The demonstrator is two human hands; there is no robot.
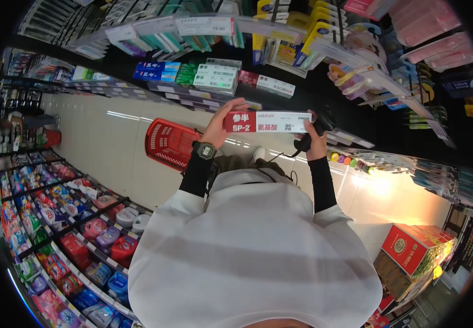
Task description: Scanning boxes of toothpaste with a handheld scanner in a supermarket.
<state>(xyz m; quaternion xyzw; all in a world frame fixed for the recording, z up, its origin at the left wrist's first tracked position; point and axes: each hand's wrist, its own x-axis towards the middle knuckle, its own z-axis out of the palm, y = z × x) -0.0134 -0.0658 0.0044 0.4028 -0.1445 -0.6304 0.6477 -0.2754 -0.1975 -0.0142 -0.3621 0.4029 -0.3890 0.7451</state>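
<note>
A red and white toothpaste box [268,122] is held level between both hands, its printed long face up. My left hand [221,125] grips its red end, with a digital watch on that wrist. The white end is pinched in my right hand [315,139], and a black device with a cord [322,123] hangs by that hand. Just beyond the box, on a dark shelf, lie a red and white box [276,86], stacked green and white boxes [216,77] and blue boxes [156,71].
A red shopping basket [171,143] stands on the tiled floor to the left. Hanging toothbrush packs [220,41] and a price rail [203,25] overhang the shelf. Detergent shelves [97,242] line the aisle behind left. Red cartons [406,248] are stacked at right. A person [35,121] is far left.
</note>
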